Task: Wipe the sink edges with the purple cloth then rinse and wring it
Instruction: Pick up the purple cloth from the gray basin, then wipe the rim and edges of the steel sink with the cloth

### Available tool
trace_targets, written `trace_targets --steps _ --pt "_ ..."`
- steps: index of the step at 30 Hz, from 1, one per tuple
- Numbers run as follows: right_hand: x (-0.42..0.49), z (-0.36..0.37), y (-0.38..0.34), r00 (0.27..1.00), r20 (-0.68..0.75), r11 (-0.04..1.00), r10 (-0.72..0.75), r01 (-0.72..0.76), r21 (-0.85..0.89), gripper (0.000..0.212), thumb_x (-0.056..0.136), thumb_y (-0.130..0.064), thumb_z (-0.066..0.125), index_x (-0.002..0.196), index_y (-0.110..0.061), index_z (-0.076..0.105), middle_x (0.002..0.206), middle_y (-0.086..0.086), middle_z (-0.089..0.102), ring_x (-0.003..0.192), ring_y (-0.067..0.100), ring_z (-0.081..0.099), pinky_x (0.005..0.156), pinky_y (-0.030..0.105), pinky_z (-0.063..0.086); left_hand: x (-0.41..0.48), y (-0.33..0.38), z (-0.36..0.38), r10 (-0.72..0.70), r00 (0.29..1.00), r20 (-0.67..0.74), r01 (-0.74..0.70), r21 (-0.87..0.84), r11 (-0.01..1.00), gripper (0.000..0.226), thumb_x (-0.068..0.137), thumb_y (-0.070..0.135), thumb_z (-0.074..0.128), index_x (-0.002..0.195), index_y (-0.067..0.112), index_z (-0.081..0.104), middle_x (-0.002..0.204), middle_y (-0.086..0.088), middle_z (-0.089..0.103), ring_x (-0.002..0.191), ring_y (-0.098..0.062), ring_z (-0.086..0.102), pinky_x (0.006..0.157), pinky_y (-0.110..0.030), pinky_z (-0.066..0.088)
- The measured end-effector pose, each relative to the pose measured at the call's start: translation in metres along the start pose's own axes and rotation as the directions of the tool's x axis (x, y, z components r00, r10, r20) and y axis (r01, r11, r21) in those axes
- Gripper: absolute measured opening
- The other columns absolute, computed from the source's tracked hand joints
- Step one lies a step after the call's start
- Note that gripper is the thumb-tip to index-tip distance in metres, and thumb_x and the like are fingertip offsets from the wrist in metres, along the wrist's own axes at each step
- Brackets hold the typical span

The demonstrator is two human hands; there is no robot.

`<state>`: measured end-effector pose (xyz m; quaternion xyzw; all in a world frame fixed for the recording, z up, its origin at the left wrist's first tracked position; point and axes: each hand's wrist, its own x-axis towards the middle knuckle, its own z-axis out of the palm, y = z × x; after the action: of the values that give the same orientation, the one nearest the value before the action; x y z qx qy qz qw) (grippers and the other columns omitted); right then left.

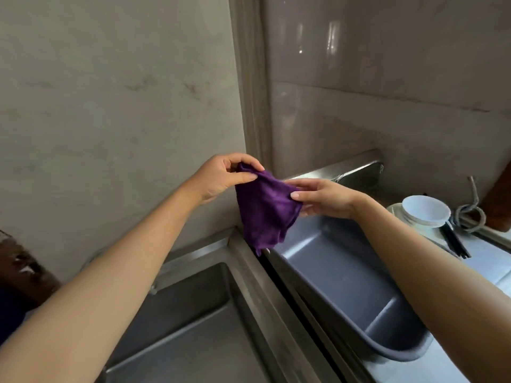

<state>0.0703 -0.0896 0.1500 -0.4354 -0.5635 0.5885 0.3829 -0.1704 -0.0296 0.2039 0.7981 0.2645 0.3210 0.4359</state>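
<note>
Two hands hold the purple cloth [265, 205] up in the air, above the back corner where the metal rim between the sink [190, 305] and the grey basin [345, 286] meets the wall. The left hand [221, 175] pinches the top corner of the cloth between thumb and fingers, closed tightly on a small bunch of fabric. The right hand [320, 199] holds the right edge lower down, thumb in front and fingers behind, in a lighter pinch with the hand only half closed. The cloth hangs between them as a loose sheet, and its long axis goes from the left grip down to a free tip that reaches close to the rim; I cannot tell if the tip touches the metal. So the cloth lies below and to the right of the left grip, and to the left of the right grip, and both hands are about equally near to it. It seems the person is opening or arranging the cloth, so the wiping of the edges is probably not yet begun, or one pass is finished. The rim is directly under the hanging tip, so the next move needs mainly a lowering of the cloth. White bowls [424, 211] stand well apart on the right counter.
</note>
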Motion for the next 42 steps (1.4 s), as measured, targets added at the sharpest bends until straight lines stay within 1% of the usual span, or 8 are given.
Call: trace_targets --steps 6,12,15,19,25,29,34,42 --pt "0.035 0.033 -0.017 0.981 -0.141 0.926 -0.136 0.075 -0.369 0.003 0.084 -0.011 0.065 0.085 -0.014 0.064 0.075 -0.004 0.063 0.066 0.004 0.056 0.068 0.019 0.047 -0.04 -0.001 -0.039 -0.09 0.991 -0.102 0.096 0.057 0.994 0.026 0.082 -0.001 0.063 0.086 0.024 0.069 0.079 0.018 0.071 0.08 0.004 0.063 0.076 -0.01 0.048" --pt "0.076 0.085 -0.023 0.97 -0.098 0.937 -0.224 0.187 -0.294 0.011 0.083 -0.003 0.064 0.076 -0.011 0.061 0.075 0.002 0.065 0.07 0.007 0.062 0.077 0.021 0.052 -0.098 -0.028 -0.078 -0.238 0.918 -0.318 0.302 0.169 0.938 0.034 0.08 0.006 0.069 0.112 0.018 0.065 0.106 -0.004 0.069 0.098 -0.012 0.062 0.091 -0.021 0.046" --pt "0.102 0.124 -0.021 0.972 -0.039 0.95 -0.233 0.219 -0.222 0.01 0.086 -0.003 0.06 0.08 -0.01 0.058 0.068 -0.005 0.066 0.065 0.002 0.063 0.069 0.017 0.054 -0.131 -0.035 -0.097 -0.273 0.865 -0.421 0.377 0.188 0.907 0.032 0.081 0.005 0.068 0.112 0.009 0.066 0.099 -0.003 0.067 0.082 -0.002 0.06 0.073 -0.005 0.047" --pt "0.13 0.183 -0.019 0.961 0.041 0.915 -0.272 0.272 -0.297 0.005 0.092 -0.008 0.052 0.088 -0.008 0.054 0.082 0.004 0.059 0.075 0.011 0.06 0.075 0.027 0.052 -0.18 -0.041 -0.125 -0.281 0.763 -0.583 0.484 0.227 0.845 0.016 0.081 0.011 0.07 0.096 0.008 0.069 0.081 0.004 0.066 0.064 0.01 0.059 0.069 -0.015 0.047" --pt "0.156 0.292 0.0 0.891 0.015 0.713 -0.453 0.373 -0.593 0.021 0.098 -0.016 0.036 0.108 -0.001 0.047 0.09 0.008 0.053 0.082 0.022 0.049 0.071 0.032 0.038 -0.261 -0.055 -0.148 -0.278 0.646 -0.711 0.57 0.206 0.795 0.017 0.093 0.025 0.051 0.1 0.011 0.056 0.1 -0.011 0.064 0.094 -0.022 0.06 0.083 -0.035 0.045" --pt "0.161 0.368 0.022 0.891 -0.087 0.807 -0.445 0.357 -0.47 0.021 0.099 -0.016 0.031 0.106 -0.003 0.045 0.094 0.006 0.051 0.084 0.021 0.048 0.073 0.028 0.035 -0.313 -0.078 -0.15 -0.308 0.445 -0.841 0.452 -0.086 0.888 0.014 0.095 0.026 0.048 0.105 0.017 0.054 0.105 -0.007 0.061 0.099 -0.02 0.059 0.088 -0.036 0.048" --pt "0.164 0.451 0.061 0.898 -0.126 0.793 -0.421 0.297 -0.533 0.025 0.1 -0.024 0.028 0.107 -0.007 0.046 0.095 0.008 0.056 0.081 0.023 0.053 0.073 0.037 0.042 -0.364 -0.114 -0.148 -0.234 0.173 -0.957 0.482 -0.125 0.867 0.018 0.098 0.02 0.039 0.11 0.012 0.049 0.103 0.003 0.053 0.093 -0.012 0.051 0.076 -0.016 0.037" --pt "0.178 0.53 0.16 0.983 -0.073 0.834 -0.167 0.102 -0.542 0.023 0.1 -0.027 0.03 0.101 -0.013 0.047 0.086 0.004 0.058 0.078 0.021 0.056 0.068 0.033 0.042 -0.465 -0.201 -0.153 -0.337 0.154 -0.929 0.671 -0.152 0.725 0.021 0.098 0.018 0.038 0.11 0.006 0.051 0.098 -0.001 0.057 0.085 -0.014 0.052 0.066 -0.017 0.034"
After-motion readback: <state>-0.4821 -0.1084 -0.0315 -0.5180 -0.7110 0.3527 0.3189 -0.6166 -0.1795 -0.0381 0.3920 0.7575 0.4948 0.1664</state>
